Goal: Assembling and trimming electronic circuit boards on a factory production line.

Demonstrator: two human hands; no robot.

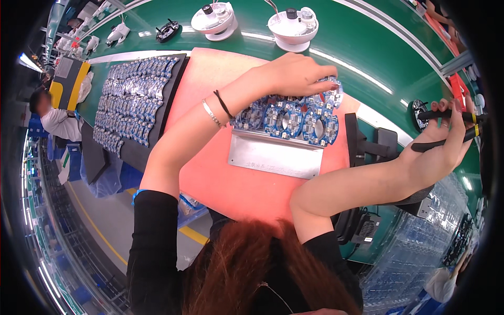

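Observation:
My left hand reaches over a panel of joined round blue circuit boards, at its far right corner. Its fingers are bent, with thumb and forefinger closed on the edge of the far right board. The panel rests on a silver metal fixture with a bare plate on its near side. Out at the far right, my right hand grips the two black handles of a pliers-like tool with yellow bands. Its handles are spread apart, and its jaws are lost in the dark rim of the view.
A pink mat lies under the fixture. Rows of blue circuit boards cover a black foam sheet at left. White dome housings stand on the green bench beyond. A black device and clear trays are at right. Co-workers are nearby.

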